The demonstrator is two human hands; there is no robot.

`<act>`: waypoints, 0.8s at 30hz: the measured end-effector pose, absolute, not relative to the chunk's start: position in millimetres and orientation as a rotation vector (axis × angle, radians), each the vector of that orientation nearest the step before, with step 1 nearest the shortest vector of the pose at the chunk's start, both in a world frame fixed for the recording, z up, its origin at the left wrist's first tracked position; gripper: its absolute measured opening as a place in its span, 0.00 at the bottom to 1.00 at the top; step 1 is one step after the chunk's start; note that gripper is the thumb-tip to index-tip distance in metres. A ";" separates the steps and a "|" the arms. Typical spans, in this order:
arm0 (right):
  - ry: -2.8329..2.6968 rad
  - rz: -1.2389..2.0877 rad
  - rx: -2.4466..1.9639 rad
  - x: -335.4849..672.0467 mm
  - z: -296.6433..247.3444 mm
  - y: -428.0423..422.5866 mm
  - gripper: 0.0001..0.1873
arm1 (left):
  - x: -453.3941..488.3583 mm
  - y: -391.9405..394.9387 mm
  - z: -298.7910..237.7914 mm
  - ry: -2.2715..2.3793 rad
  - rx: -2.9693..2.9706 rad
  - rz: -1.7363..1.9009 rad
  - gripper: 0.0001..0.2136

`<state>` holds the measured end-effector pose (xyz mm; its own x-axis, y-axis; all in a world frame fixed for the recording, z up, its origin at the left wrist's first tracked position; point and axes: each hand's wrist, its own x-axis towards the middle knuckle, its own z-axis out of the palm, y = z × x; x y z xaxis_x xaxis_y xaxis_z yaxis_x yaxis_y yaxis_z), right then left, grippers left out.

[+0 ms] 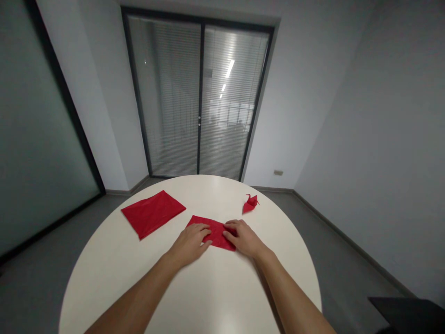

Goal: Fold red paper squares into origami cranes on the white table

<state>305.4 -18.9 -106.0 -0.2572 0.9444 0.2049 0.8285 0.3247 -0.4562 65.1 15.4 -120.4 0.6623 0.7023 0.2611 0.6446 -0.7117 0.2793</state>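
Observation:
A red sheet of paper (pixel 216 233), roughly rectangular and apparently folded, lies flat on the white round table (pixel 212 297) in front of me. My left hand (pixel 192 242) rests over its left end with the fingers stretched out across it. On the right end lies my right hand (pixel 245 236), its fingers extended over the paper and the thumb a little apart. Parts of the paper's two ends are hidden beneath the hands.
Toward the back left of the table lies a larger red paper piece (pixel 153 213). A folded red paper crane (pixel 251 204) stands at the back right. Beyond the table are glass doors with blinds (pixel 200 97), and a dark object (pixel 413 315) shows at lower right.

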 end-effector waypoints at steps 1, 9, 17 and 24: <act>-2.175 0.394 -1.547 307.0 -105.7 -20.1 0.26 | 64.5 16.2 -121.4 1.132 2.714 0.524 0.17; -2.263 0.534 -1.470 313.4 -107.0 -23.6 0.42 | 58.7 16.8 -122.2 1.088 2.701 0.554 0.18; -2.284 0.501 -1.426 311.8 -103.1 -24.3 0.42 | 60.4 20.2 -124.2 0.996 2.672 0.616 0.13; -2.310 0.467 -1.406 310.7 -102.2 -25.2 0.40 | 58.9 19.8 -123.8 0.970 2.659 0.597 0.15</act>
